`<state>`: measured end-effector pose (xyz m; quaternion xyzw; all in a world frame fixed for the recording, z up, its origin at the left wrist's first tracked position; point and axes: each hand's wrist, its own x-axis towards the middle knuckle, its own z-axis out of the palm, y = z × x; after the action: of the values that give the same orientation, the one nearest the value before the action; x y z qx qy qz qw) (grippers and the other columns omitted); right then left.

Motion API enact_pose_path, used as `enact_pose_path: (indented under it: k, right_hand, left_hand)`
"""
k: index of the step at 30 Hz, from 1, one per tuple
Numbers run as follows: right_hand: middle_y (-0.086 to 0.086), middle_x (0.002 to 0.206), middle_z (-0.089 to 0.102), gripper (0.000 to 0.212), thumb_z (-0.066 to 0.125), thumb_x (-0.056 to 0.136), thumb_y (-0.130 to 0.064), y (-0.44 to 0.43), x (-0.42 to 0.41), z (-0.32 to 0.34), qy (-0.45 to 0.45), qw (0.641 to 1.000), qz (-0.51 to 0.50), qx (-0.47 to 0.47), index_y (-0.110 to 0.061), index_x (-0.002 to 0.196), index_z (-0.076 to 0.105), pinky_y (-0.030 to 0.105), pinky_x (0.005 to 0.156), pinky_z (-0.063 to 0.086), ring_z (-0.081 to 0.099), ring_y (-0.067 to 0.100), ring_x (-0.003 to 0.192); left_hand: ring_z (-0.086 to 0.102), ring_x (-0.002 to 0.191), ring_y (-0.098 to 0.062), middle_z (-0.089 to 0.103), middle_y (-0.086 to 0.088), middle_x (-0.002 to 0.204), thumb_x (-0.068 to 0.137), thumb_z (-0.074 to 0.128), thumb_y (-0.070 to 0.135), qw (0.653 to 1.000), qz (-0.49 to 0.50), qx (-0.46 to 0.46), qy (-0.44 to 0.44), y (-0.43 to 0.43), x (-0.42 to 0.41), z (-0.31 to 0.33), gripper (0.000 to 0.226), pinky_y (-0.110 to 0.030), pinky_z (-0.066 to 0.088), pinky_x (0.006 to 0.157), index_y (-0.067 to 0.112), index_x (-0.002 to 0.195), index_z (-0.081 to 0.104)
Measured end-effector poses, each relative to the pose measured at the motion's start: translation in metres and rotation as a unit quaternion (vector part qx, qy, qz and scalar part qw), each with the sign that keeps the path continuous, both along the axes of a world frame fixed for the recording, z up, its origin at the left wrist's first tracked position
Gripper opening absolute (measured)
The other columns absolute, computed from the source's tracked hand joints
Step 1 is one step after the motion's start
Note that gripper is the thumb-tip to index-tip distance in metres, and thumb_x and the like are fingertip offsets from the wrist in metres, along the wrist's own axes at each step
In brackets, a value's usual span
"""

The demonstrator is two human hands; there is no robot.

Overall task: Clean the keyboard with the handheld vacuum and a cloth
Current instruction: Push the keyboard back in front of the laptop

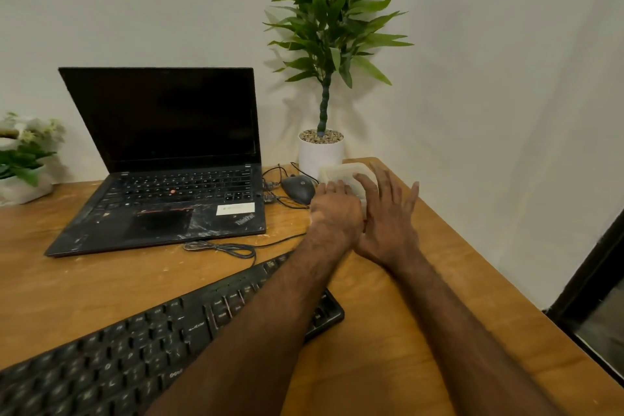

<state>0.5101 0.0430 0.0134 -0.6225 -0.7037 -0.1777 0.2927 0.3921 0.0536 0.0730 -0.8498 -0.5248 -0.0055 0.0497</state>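
Cleaning is not yet starting; keyboard (135, 341) is lying untouched.
Left hand (334, 209) is resting on a tub (341, 172) at the table's far right corner, grip unclear; right hand (388, 216) is splaying open alongside.

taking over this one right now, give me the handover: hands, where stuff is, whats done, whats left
Left hand: on the near side of the translucent container, fingers bent over it; whether it grips is unclear.
Right hand: fingers straight and spread, touching the container's right side.
Things: the keyboard lies at the near edge of the desk, partly under the left forearm, and looks dusty. The container sits beside the mouse. No vacuum or cloth in view.
Done: no cleaning evident.
Left: get the vacuum and cloth, vacuum the keys, wipe them.
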Motion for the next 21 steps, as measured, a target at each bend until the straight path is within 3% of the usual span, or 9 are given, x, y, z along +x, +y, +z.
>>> enact_pose_path:
  k: [3, 6, 8, 11, 14, 16, 19, 21]
  right_hand:
    - [0.010, 0.161, 0.019, 0.093, 0.068, 0.073, -0.062, -0.013, -0.007, 0.002, 0.023, 0.999, 0.022, 0.029, -0.021, 0.147, 0.030, 0.074, 0.110, 0.001, 0.018, 0.030, 0.149]
    - [0.008, 0.158, 0.027, 0.078, 0.073, 0.082, -0.045, -0.032, -0.022, 0.002, 0.045, 0.997, 0.031, 0.060, -0.016, 0.145, 0.036, 0.071, 0.113, 0.002, 0.024, 0.028, 0.146]
    - [0.008, 0.152, 0.036, 0.057, 0.061, 0.091, -0.032, -0.045, -0.033, 0.003, 0.073, 0.992, 0.021, 0.097, -0.013, 0.140, 0.041, 0.070, 0.113, 0.010, 0.034, 0.028, 0.140]
    - [0.008, 0.140, 0.047, 0.048, 0.054, 0.091, -0.026, -0.067, -0.049, 0.005, 0.159, 0.980, 0.038, 0.111, -0.011, 0.135, 0.045, 0.064, 0.109, 0.028, 0.042, 0.028, 0.130]
    - [0.006, 0.138, 0.046, 0.039, 0.049, 0.099, -0.033, -0.093, -0.067, 0.005, 0.256, 0.963, 0.069, 0.037, -0.016, 0.134, 0.048, 0.053, 0.107, 0.040, 0.040, 0.023, 0.131]
    - [0.000, 0.139, 0.047, 0.039, 0.046, 0.101, -0.044, -0.109, -0.080, 0.005, 0.319, 0.944, 0.075, -0.048, -0.025, 0.135, 0.050, 0.046, 0.105, 0.043, 0.042, 0.016, 0.128]
    - [-0.002, 0.144, 0.048, 0.055, 0.038, 0.096, -0.059, -0.124, -0.097, 0.007, 0.376, 0.906, 0.091, -0.173, -0.031, 0.143, 0.043, 0.037, 0.099, 0.043, 0.045, 0.009, 0.121]
    - [0.001, 0.148, 0.045, 0.065, 0.031, 0.094, -0.065, -0.129, -0.104, 0.008, 0.374, 0.893, 0.086, -0.236, -0.030, 0.149, 0.036, 0.036, 0.101, 0.040, 0.045, 0.013, 0.124]
  left_hand:
    - [0.008, 0.155, -0.030, 0.003, -0.018, 0.168, 0.106, 0.040, 0.027, 0.999, -0.015, 0.028, -0.011, -0.010, -0.002, 0.001, 0.069, -0.044, 0.006, 0.127, 0.000, 0.159, 0.005]
    - [0.006, 0.156, -0.028, 0.001, -0.016, 0.169, 0.108, 0.036, 0.028, 0.998, -0.026, 0.032, -0.046, -0.034, -0.023, 0.007, 0.066, -0.041, 0.004, 0.126, 0.001, 0.159, 0.004]
    - [0.004, 0.156, -0.025, 0.001, -0.013, 0.169, 0.109, 0.030, 0.029, 0.995, -0.025, 0.040, -0.091, -0.053, -0.046, 0.006, 0.063, -0.038, 0.003, 0.126, 0.003, 0.160, 0.004]
    - [0.002, 0.156, -0.018, 0.000, -0.005, 0.170, 0.110, 0.033, 0.031, 0.984, -0.002, 0.064, -0.165, -0.091, -0.101, 0.005, 0.062, -0.034, 0.001, 0.126, 0.011, 0.161, 0.004]
    - [0.000, 0.154, -0.010, -0.002, 0.006, 0.169, 0.108, 0.037, 0.041, 0.971, 0.034, 0.065, -0.227, -0.137, -0.167, 0.003, 0.067, -0.025, -0.004, 0.118, 0.022, 0.161, 0.003]
    - [0.001, 0.152, -0.005, -0.001, 0.012, 0.167, 0.104, 0.040, 0.047, 0.960, 0.067, 0.082, -0.260, -0.170, -0.218, 0.000, 0.069, -0.025, 0.001, 0.119, 0.028, 0.161, 0.005]
    - [0.011, 0.150, -0.006, 0.007, 0.016, 0.163, 0.096, 0.040, 0.057, 0.937, 0.153, 0.093, -0.300, -0.214, -0.294, -0.003, 0.074, -0.035, 0.017, 0.120, 0.031, 0.160, 0.015]
    - [0.017, 0.151, -0.015, 0.013, 0.006, 0.166, 0.089, 0.036, 0.066, 0.923, 0.237, 0.086, -0.291, -0.238, -0.345, -0.010, 0.084, -0.044, 0.020, 0.122, 0.027, 0.160, 0.016]
